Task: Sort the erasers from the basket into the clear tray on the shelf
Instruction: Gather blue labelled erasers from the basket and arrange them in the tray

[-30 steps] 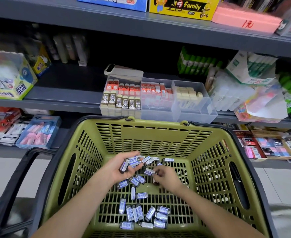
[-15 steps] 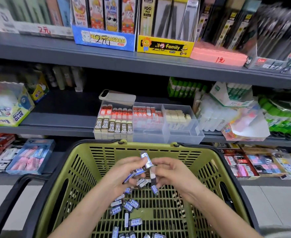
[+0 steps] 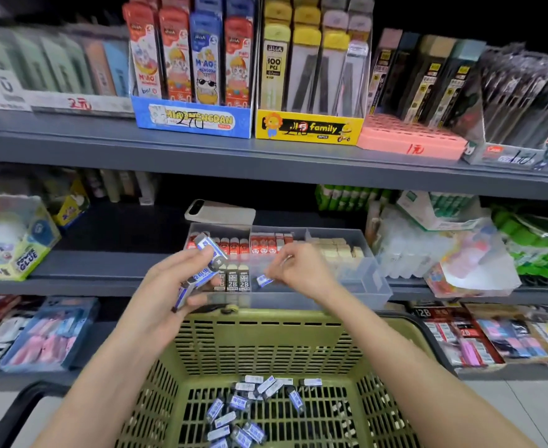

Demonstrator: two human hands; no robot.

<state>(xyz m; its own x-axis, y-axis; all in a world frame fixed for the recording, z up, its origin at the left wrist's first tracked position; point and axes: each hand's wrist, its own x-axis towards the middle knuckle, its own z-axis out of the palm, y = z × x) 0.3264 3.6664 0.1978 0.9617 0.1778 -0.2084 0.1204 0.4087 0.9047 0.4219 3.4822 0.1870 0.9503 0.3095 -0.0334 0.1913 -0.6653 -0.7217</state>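
Head: left hand (image 3: 169, 286) grips erasers (image 3: 206, 245), right hand (image 3: 301, 270) pinches one eraser (image 3: 263, 280) by clear tray (image 3: 372, 281).

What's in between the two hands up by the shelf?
Black 2B erasers standing in the clear tray, in the head view. The left hand grips a bunch of blue erasers; the right hand pinches one eraser.
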